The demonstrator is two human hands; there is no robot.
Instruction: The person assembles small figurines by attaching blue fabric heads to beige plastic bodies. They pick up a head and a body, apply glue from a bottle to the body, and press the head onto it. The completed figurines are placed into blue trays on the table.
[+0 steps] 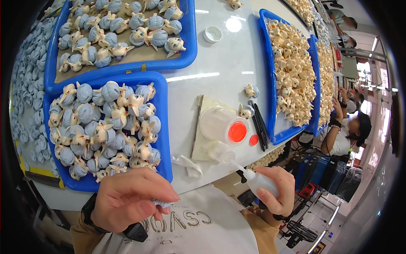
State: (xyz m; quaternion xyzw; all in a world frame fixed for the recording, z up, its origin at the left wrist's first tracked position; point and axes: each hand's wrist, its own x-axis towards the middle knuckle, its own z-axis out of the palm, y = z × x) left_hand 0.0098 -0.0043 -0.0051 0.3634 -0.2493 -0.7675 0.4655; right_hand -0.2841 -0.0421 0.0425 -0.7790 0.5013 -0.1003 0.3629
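My left hand (127, 197) is closed on a small light-blue hair piece (163, 203), mostly hidden by the fingers, near the front edge of the table. In my right hand (280, 192) is a white squeeze bottle (261, 183), its thin nozzle tilted up and left toward a small clear cup (222, 153). Behind that cup lies a clear plastic jar (215, 122) with a red round end, on a pale board (198, 144). Close by are a small red cap (253, 140), black tweezers (259, 127) and two doll heads (251, 90) with blue hair.
A blue tray (169, 156) of blue-haired doll heads stands at near left, another tray (192, 42) behind it. Loose blue hair pieces (29, 84) fill the far left. A tray (270, 84) of cream head parts is at right. Crumpled tissue (188, 166) lies near my hands. Other people sit beyond.
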